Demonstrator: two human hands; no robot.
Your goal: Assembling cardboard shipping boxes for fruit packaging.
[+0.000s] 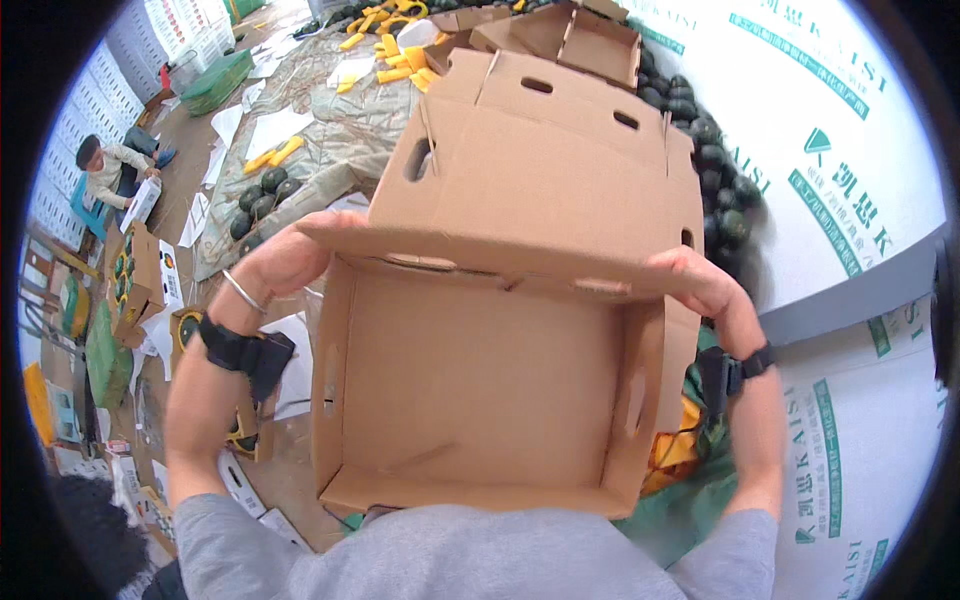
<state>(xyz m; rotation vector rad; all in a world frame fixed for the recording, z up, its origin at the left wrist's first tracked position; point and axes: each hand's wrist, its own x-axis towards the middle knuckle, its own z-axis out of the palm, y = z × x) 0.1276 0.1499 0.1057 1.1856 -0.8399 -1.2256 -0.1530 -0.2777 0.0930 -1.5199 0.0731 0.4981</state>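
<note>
Brown cardboard box (490, 370), open and empty, flaps half folded.

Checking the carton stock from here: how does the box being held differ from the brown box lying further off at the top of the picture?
The held cardboard box is gripped at its far flap by the left hand and right hand; the far cardboard box lies untouched on the floor. The held box fills the view, its big flap raised; the far box looks small. Both are plain brown, open and empty as far as can be seen.
</note>
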